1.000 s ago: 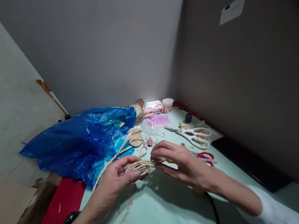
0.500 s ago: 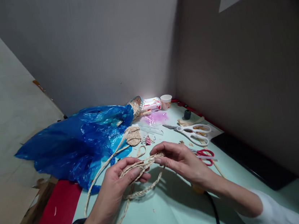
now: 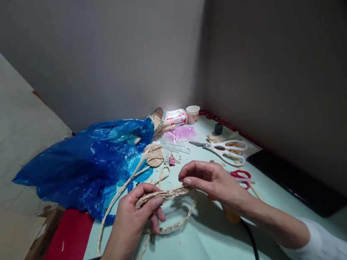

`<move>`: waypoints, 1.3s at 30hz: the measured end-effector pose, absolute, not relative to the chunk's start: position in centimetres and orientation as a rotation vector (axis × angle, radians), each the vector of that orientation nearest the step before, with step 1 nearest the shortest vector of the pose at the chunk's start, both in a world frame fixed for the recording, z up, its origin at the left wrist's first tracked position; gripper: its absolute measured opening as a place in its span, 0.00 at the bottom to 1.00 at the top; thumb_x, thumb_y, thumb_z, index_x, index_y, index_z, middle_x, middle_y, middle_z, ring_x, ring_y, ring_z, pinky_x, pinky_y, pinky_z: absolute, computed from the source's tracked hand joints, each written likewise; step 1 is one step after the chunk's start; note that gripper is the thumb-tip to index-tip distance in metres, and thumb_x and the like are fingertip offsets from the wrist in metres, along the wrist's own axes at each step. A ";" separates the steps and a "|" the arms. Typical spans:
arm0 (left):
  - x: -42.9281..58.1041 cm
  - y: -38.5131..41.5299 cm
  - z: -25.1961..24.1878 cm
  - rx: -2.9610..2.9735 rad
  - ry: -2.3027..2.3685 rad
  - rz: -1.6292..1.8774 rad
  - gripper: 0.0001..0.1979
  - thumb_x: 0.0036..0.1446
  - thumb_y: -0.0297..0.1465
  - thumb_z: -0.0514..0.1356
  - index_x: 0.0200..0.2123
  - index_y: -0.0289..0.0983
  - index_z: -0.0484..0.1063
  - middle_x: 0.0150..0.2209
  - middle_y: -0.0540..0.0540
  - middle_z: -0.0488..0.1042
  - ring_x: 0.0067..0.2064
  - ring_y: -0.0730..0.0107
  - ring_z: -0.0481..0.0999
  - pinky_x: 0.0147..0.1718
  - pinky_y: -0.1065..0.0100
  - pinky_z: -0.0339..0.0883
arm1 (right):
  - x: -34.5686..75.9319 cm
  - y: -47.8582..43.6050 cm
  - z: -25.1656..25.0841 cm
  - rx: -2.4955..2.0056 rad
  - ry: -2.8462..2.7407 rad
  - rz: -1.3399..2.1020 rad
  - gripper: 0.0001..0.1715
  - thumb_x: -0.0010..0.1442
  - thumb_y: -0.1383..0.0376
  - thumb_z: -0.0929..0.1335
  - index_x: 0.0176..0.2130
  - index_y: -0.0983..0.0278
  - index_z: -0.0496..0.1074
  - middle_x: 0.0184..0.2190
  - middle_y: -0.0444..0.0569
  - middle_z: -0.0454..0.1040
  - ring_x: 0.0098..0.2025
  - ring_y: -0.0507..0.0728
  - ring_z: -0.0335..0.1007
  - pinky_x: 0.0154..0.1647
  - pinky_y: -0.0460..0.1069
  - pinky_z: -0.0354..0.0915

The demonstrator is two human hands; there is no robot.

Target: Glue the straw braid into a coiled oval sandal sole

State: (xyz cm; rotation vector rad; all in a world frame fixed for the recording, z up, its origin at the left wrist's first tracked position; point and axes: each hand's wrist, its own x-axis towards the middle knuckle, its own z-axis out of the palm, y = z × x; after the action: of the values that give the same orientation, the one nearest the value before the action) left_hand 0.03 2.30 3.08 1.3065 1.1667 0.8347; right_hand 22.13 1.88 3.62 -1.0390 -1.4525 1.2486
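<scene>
A bundle of braided straw cord (image 3: 171, 194) stretches between my two hands above the table. My left hand (image 3: 143, 205) is closed around its left end, thumb on top. The fingers of my right hand (image 3: 203, 181) pinch the right end of the bundle. One braided loop hangs below, and a loose strand trails down past my left wrist. Beyond my hands lies a woven straw piece (image 3: 154, 155), with long strands running from it toward the left. A small pink item (image 3: 172, 160) sits beside it.
White-handled scissors (image 3: 226, 148) and red-handled scissors (image 3: 242, 176) lie to the right, near a black flat object (image 3: 294, 182). A blue plastic bag (image 3: 92, 165) spreads over the left. At the back stand a small basket (image 3: 157, 120), a pink-and-white packet (image 3: 176, 117) and a paper cup (image 3: 193, 114).
My right hand has shifted slightly right and up along the bundle, drawing the strands straighter. The fingers of my left hand have lowered a little. The view has tilted slightly.
</scene>
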 end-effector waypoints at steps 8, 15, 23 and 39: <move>0.0 2.2 3.1 1.345 1.178 0.798 0.11 0.54 0.37 0.64 0.34 0.36 0.71 0.17 0.51 0.76 0.14 0.76 0.70 0.17 0.76 0.58 | 22.2 2.0 3.5 -1.009 -1.465 1.349 0.11 0.59 0.62 0.71 0.40 0.67 0.74 0.30 0.44 0.71 0.31 0.50 0.65 0.33 0.46 0.61; 0.2 2.1 3.3 1.296 1.166 0.770 0.13 0.55 0.38 0.64 0.38 0.35 0.71 0.19 0.49 0.78 0.15 0.75 0.71 0.17 0.76 0.58 | 22.2 1.9 3.8 -1.055 -1.414 1.335 0.11 0.60 0.61 0.71 0.39 0.66 0.74 0.28 0.42 0.69 0.28 0.48 0.62 0.28 0.44 0.60; 0.0 1.9 3.5 1.174 1.094 0.828 0.14 0.59 0.40 0.61 0.42 0.37 0.66 0.26 0.46 0.81 0.21 0.73 0.76 0.24 0.74 0.65 | 22.4 2.0 3.5 -1.137 -1.439 1.190 0.09 0.61 0.60 0.70 0.39 0.64 0.73 0.30 0.43 0.73 0.31 0.50 0.67 0.33 0.44 0.64; 0.3 2.0 2.4 0.928 1.150 0.775 0.21 0.51 0.46 0.67 0.39 0.38 0.68 0.23 0.45 0.80 0.17 0.73 0.72 0.17 0.76 0.64 | 29.2 -2.3 4.2 -1.886 -1.805 0.283 0.18 0.67 0.56 0.62 0.28 0.62 0.67 0.25 0.49 0.71 0.26 0.58 0.64 0.28 0.51 0.53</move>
State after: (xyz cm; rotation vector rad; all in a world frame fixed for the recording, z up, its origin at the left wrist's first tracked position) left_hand 0.34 2.03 2.38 0.9284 1.1503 0.7751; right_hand 29.16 -2.29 4.21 -1.8860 -1.8054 0.2835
